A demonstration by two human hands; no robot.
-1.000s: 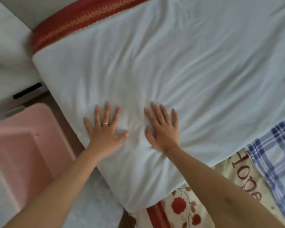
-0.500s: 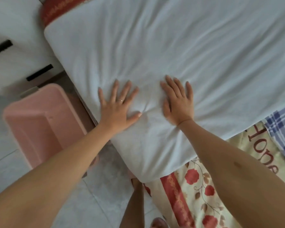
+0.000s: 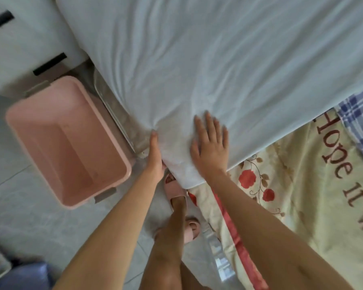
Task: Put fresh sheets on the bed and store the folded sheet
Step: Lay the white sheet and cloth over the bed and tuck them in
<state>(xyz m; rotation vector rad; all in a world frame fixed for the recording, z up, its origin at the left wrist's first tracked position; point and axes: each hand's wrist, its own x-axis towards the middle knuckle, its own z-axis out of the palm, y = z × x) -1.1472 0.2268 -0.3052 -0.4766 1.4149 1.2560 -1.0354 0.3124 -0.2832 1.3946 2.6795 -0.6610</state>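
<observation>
Pale tiled floor (image 3: 19, 227) borders the bed where my right hand (image 3: 211, 146) lies flat, fingers spread, on the white sheet (image 3: 197, 59) near its corner. My left hand (image 3: 154, 155) presses edge-on against the sheet's hanging side; I cannot tell how its fingers curl. One white sheet runs lengthwise away toward the upper right, its corner pointing at me. Beneath it shows one floral cover (image 3: 302, 174) with lettering. One pink bin (image 3: 65, 141) stands just beside the bed.
</observation>
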